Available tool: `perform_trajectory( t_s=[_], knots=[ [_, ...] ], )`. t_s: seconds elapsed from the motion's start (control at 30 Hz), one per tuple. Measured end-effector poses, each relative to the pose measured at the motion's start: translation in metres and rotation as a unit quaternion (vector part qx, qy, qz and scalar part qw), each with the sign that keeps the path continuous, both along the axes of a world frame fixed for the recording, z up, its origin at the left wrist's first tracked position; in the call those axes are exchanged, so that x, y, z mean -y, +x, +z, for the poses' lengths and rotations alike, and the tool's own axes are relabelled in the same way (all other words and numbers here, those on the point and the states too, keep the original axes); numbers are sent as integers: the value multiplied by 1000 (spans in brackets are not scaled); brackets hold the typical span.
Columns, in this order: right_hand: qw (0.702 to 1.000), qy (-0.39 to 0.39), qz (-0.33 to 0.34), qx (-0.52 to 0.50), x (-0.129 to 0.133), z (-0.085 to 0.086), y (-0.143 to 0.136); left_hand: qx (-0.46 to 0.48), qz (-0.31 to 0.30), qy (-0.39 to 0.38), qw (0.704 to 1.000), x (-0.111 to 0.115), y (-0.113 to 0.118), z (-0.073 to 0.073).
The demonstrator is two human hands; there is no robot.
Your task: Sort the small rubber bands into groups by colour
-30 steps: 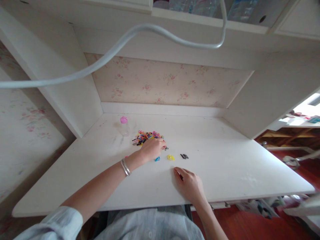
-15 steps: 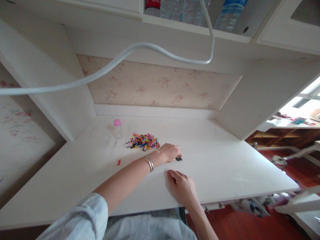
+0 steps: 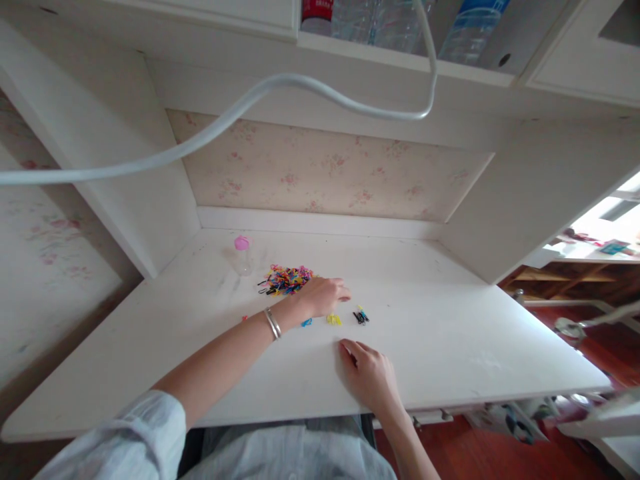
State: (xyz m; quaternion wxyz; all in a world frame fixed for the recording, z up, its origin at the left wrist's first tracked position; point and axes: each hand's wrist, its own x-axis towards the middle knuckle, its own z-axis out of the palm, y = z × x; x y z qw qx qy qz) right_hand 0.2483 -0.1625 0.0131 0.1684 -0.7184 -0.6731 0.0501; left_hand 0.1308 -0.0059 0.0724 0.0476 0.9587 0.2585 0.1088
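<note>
Fingers [image 3: 344, 293] of the left hand [image 3: 321, 298] reach rightward over the desk [image 3: 440, 333] in the head view, beside a multicoloured pile [image 3: 283, 281] of small bands; whether they grasp one, I cannot tell. Near the front edge, the right hand [image 3: 373, 377] lies curled on the desk (what sits in the dark gap under its thumb cannot be made out).

Closer to the front than the pile, yellow bands [image 3: 333, 320] lie just below the left hand, and black bands [image 3: 360, 319] to their right, with a yellow and a blue bit at their far end. Behind the pile's left end stands a clear jar [image 3: 245, 265] with a pink lid [image 3: 243, 243].

Left hand and forearm cover the pile's right end and parts of a blue band [image 3: 307, 323] and a red band [image 3: 245, 318]. Overhead, a white cable [image 3: 295, 79] crosses before the shelf, where bottles [image 3: 473, 30] are cut off by the top edge.
</note>
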Motion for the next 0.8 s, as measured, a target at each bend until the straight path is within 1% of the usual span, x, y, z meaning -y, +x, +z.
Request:
perform_trajectory(
  t_s=[0.1, 0.17, 0.27, 0.3, 0.37, 0.43, 0.53, 0.63, 0.7, 0.8],
  knots=[
    [999, 12, 1, -35, 1, -5, 0, 24, 31, 4, 999, 1, -37, 3],
    [995, 26, -17, -97, -2, -9, 5, 58, 57, -3, 997, 5, -67, 3],
    [972, 37, -99, -209, -13, -11, 25, 127, 112, -18, 985, 17, -113, -2],
    [965, 38, -127, -227, -19, -9, 34, 145, 122, -31, 981, 22, -127, -5],
    [960, 49, -155, -226, -33, -2, 54, 186, 146, -63, 970, 35, -152, -12],
    [971, 23, -149, -187, -50, 7, 70, 211, 168, -98, 958, 50, -171, -22],
    [987, -53, -112, -98, -72, 17, 83, 234, 217, -137, 938, 71, -190, -42],
    [989, -102, -98, -50, -88, 16, 85, 246, 246, -172, 922, 85, -200, -60],
    [988, -109, -99, -45, -95, 12, 84, 250, 256, -184, 916, 88, -203, -67],
    [987, -112, -103, -44, -101, 6, 86, 250, 260, -193, 912, 87, -204, -69]
  ],
)
